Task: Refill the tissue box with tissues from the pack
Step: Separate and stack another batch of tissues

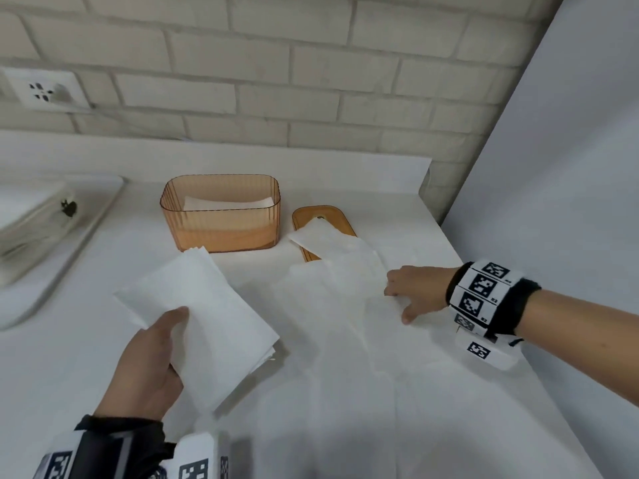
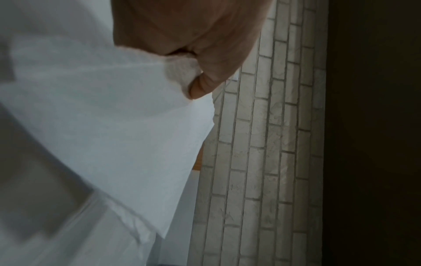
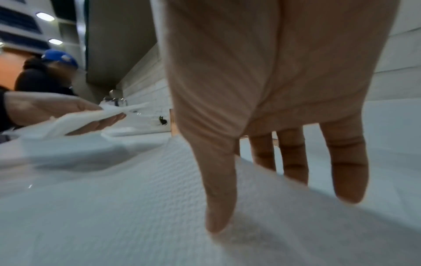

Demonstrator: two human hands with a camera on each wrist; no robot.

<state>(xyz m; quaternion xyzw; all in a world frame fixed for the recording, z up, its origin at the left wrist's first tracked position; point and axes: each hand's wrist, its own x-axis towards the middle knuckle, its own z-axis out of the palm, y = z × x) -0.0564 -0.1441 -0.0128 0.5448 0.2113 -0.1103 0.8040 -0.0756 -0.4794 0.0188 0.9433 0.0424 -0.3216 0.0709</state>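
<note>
I am holding a folded stack of tissues [image 1: 197,319] in my left hand [image 1: 148,368] above the counter [image 1: 69,375], near its front edge – thumb lying on top, fingers curled underneath, pinching the stack between them. The amber tissue box [image 1: 220,213] is standing open toward the back edge of the counter, with a thin layer of tissue lying low inside it, so by my reckoning most of the refill is still to come. Its lid [image 1: 323,229] is lying just beside it on the right, partly covered by loose tissue sheets [image 1: 345,271] that are spreading toward me. My right hand [image 1: 416,293] is resting on those sheets, fingers straight and slightly spread, pressing down and gripping nothing.

To do this step well, I am thinking the stack should go in flat and square to the box's long side – lowered, not dropped, so the folds are not fanning apart. The pack [image 1: 34,219] is sitting on a white tray [image 1: 100,216] at the left edge.
</note>
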